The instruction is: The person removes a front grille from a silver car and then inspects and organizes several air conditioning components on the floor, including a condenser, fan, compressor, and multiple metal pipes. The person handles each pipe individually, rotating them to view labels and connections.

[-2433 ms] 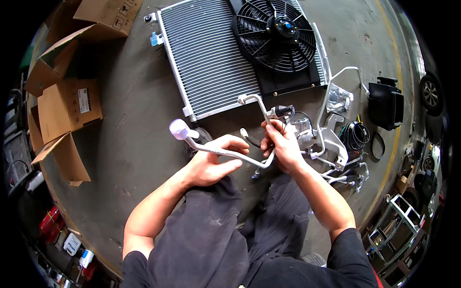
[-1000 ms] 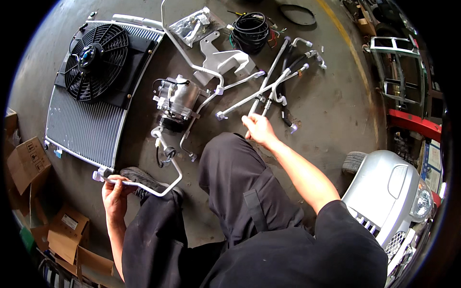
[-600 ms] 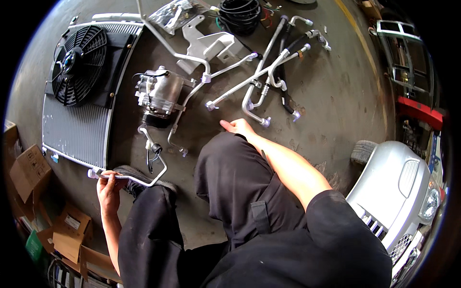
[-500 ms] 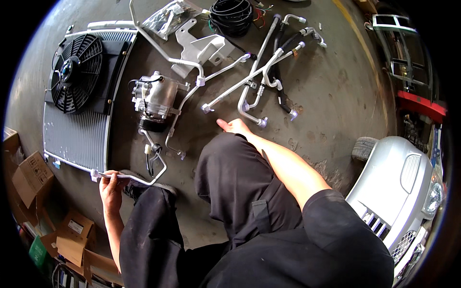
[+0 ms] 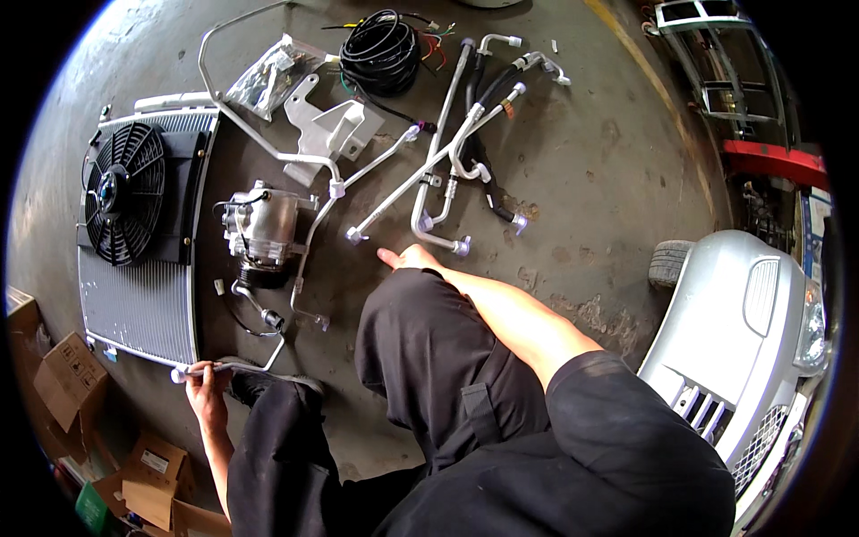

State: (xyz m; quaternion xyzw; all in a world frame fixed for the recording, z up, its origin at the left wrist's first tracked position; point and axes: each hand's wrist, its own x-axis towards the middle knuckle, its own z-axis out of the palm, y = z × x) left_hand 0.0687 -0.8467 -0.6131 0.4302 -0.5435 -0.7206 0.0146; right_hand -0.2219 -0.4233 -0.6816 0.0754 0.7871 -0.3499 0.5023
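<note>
While the left hand (image 5: pixel 208 398) pinched one pipe (image 5: pixel 276 354) near its end by the left shoe (image 5: pixel 249 387), the right hand (image 5: pixel 413 259) lay at the knee (image 5: pixel 407 300), thumb out; with its fingers partly hidden, I could not tell how open it was. Beyond lay one compressor (image 5: pixel 271 224), one condenser (image 5: pixel 143 302) with one fan (image 5: pixel 121 192), one bracket (image 5: pixel 313 130), one cable coil (image 5: pixel 380 55).

Grey floor (image 5: pixel 595 170) carrying a silver compressor (image 5: pixel 273 219). Left of the compressor lies a finned radiator (image 5: pixel 139 304); beyond the compressor, a metal bracket (image 5: pixel 311 134), a clear bag of parts (image 5: pixel 268 80) and a coiled black cable (image 5: pixel 380 55); to its right, crossed metal pipes (image 5: pixel 434 164).
</note>
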